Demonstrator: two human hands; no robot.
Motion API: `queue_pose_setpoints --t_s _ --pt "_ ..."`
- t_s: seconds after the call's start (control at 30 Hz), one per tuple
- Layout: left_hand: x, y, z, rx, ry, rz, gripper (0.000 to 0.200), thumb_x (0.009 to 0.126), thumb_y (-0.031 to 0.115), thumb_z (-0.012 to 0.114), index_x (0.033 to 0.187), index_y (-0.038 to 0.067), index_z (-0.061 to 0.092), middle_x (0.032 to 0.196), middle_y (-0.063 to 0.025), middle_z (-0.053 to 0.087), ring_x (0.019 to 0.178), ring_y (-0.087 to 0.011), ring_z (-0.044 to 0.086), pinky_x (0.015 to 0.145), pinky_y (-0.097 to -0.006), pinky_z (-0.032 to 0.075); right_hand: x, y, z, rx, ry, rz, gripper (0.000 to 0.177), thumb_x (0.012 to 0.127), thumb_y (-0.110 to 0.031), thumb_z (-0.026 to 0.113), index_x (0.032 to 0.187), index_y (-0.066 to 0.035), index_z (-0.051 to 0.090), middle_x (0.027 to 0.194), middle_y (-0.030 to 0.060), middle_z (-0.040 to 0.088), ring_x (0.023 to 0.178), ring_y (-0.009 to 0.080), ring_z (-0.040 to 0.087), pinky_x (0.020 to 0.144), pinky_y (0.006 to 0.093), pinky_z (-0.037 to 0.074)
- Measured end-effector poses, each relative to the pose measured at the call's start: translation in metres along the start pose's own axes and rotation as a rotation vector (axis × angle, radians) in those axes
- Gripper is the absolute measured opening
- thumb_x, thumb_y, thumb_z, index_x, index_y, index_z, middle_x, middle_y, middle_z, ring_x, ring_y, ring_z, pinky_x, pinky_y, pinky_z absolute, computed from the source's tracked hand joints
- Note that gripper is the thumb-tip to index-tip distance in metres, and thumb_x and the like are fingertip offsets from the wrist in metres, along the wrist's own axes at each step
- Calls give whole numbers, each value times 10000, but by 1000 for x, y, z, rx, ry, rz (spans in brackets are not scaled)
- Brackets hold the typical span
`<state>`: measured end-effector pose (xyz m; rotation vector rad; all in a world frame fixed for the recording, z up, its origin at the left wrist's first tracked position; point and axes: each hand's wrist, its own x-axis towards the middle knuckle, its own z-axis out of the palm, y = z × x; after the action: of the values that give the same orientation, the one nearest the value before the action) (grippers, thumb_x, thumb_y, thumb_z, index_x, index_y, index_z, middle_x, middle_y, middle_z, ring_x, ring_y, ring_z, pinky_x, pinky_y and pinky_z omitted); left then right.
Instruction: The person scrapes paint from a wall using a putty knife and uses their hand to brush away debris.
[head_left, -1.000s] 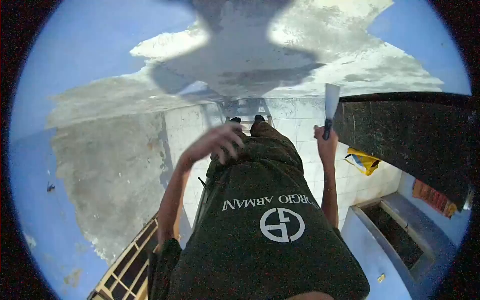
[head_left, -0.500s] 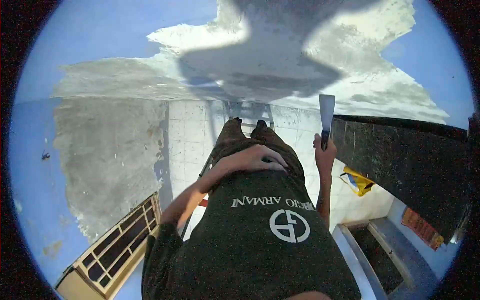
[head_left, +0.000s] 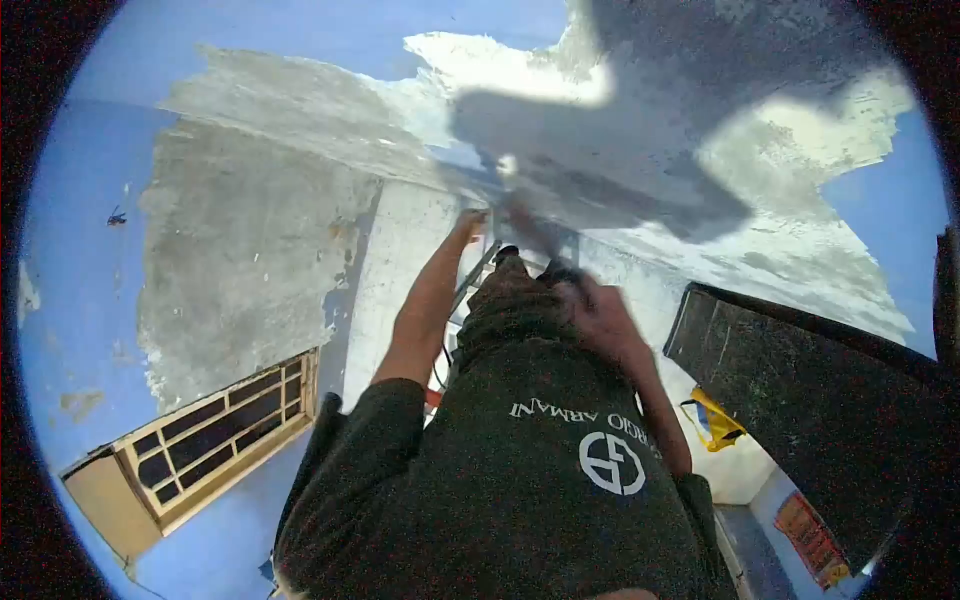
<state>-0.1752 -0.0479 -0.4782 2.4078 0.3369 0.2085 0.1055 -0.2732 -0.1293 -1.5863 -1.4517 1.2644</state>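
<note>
My left hand [head_left: 472, 224] is stretched forward beside the upper part of a ladder [head_left: 475, 280], close to the patched wall. Its fingers are too small and unclear to show whether they grip anything. In front of my body, my right hand [head_left: 595, 312] is closed round the handle of a scraper [head_left: 532, 228]. Both hand and scraper are smeared by motion, and the blade points towards the wall. Grey and white patches [head_left: 620, 170] cover part of the blue wall, with a dark shadow across them.
A barred window [head_left: 225, 430] is at the lower left. On the right are a large dark panel [head_left: 800, 400], a yellow item [head_left: 714, 420] and a reddish printed sheet [head_left: 810, 538]. My legs [head_left: 510, 300] are beside the ladder.
My left hand has moved from my waist forward to the ladder's side. My right hand has brought the scraper inward from the right. The view has turned and shifted.
</note>
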Motion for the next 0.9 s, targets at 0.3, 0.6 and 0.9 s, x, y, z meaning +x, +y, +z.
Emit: queue_pose_setpoints --t_s 0.3,0.6,0.9 --pt "93 76 -78 -1839 685 -698 271 987 263 457 1179 81 521 1171 -121 620 1036 -227 623 894 -386 520 65 15 53 54 -422 -141 389 983 -329 451 1202 -26 559 949 223 661 879 309 653 809 416 477" --pt "144 83 -93 -1894 1120 -913 315 971 303 434 1183 72 471 1247 -107 582 1111 -273 590 931 -432 483 73 15 47 107 -408 -124 467 985 -413 452 989 31 595 746 126 602 668 190 541 650 382 461" --pt "141 95 -64 -1449 862 -962 493 973 424 435 1332 86 427 1309 -97 546 1136 -256 568 942 -403 458 69 -4 29 41 -606 47 528 973 -460 451 944 49 589 670 118 553 630 181 529 608 382 437"
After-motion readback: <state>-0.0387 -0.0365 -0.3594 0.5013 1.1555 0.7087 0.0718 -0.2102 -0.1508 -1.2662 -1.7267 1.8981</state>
